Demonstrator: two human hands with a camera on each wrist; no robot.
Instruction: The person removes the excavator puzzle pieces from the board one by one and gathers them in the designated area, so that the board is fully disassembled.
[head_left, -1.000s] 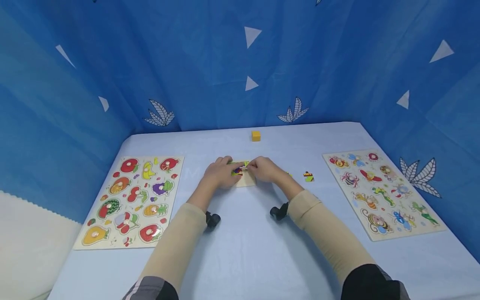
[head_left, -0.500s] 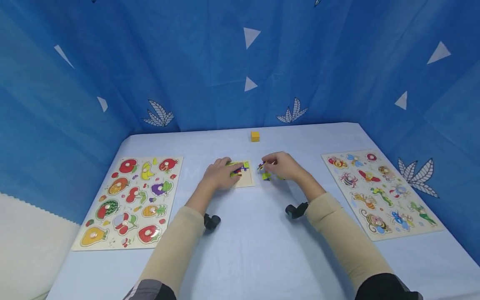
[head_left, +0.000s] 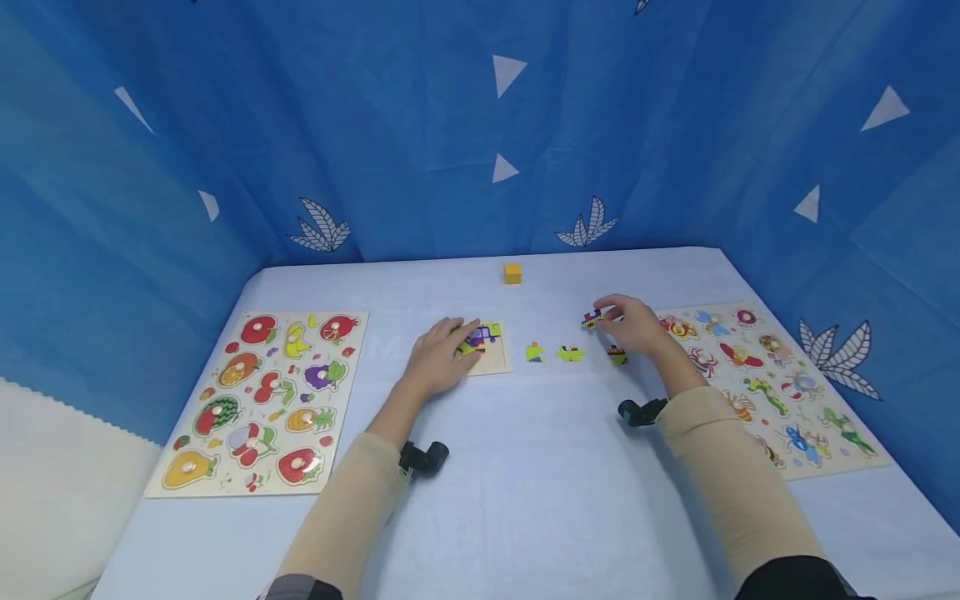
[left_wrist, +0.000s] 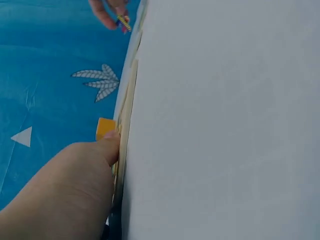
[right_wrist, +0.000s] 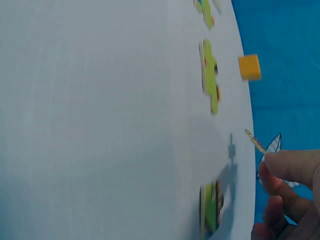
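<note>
My left hand (head_left: 441, 357) rests across the left part of a small wooden jigsaw board (head_left: 492, 363), thumb and index finger lying over its picture of a purple vehicle on yellow-green. The left wrist view has the thumb at the edge of the board (left_wrist: 128, 107). Between thumb and fingertips, my right hand (head_left: 633, 323) pinches a jigsaw piece (head_left: 592, 319) with a yellow-and-black striped edge, raised above the table. Just below that hand lies a loose piece (head_left: 617, 356). A green piece (head_left: 570, 354) and another piece (head_left: 534, 352) lie between the board and the right hand.
On the left stands out a fruit puzzle board (head_left: 281, 392) with knobbed pieces. An insect puzzle board (head_left: 780, 392) lies on the right, partly under the right forearm. A yellow cube (head_left: 512, 273) sits near the back edge, before the blue curtain (head_left: 420, 150).
My right hand has moved from the jigsaw board to the right, carrying the striped piece away and uncovering loose pieces. My left hand has stayed on the board.
</note>
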